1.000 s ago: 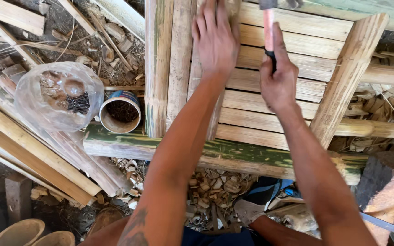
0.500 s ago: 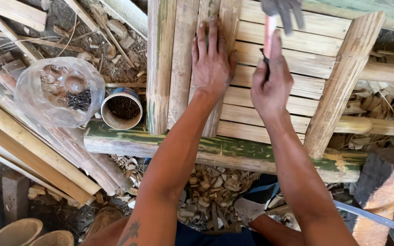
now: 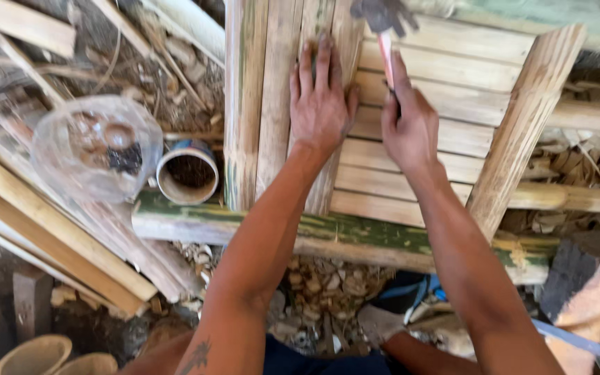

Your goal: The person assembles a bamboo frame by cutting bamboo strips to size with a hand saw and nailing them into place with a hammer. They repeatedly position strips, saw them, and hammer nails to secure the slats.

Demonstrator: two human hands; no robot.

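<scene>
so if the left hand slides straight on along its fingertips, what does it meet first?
Probably nothing new: the left hand lies flat on the upright bamboo slats, fingers pointing along them toward the top edge. The hammer head sits off to the right, likely out of that line.

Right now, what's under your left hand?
The left hand lies flat on upright split bamboo slats, which cross horizontal slats. Whatever lies beneath the palm, such as a nail, is covered.

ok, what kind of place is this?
Likely an outdoor bamboo-working spot: split bamboo slats laid as a panel, bare dirt strewn with bamboo offcuts, and a hammer in the right hand.
</scene>
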